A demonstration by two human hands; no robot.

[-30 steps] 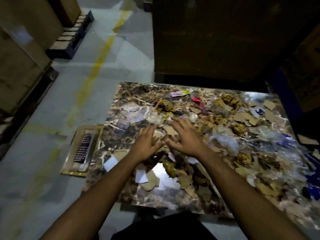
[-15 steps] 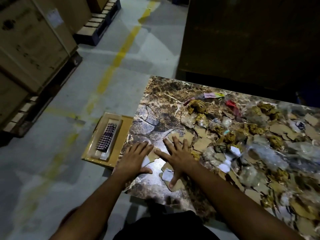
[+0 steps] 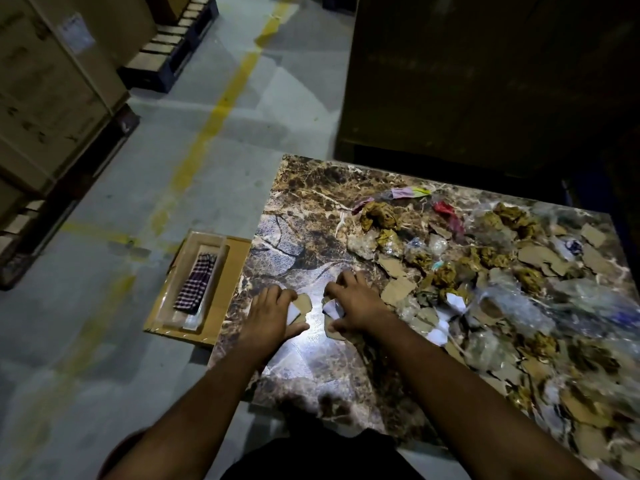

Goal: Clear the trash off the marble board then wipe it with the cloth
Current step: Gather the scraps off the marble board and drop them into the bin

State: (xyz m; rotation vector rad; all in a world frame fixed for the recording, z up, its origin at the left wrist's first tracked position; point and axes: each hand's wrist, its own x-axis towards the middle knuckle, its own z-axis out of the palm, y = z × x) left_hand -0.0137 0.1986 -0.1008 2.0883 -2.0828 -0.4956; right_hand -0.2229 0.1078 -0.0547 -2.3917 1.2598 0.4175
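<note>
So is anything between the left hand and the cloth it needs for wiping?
Nothing visible. The checked cloth lies in a clear tray on the floor, left of the marble board. The left hand lies flat on scraps near that edge.

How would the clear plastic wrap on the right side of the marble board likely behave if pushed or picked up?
The plastic wrap looks thin and crumpled, so it is probably floppy and very light. Pushed, it would likely bunch up or slide over the glossy marble board rather than move as one piece. Cardboard scraps beside it might get dragged along.
</note>
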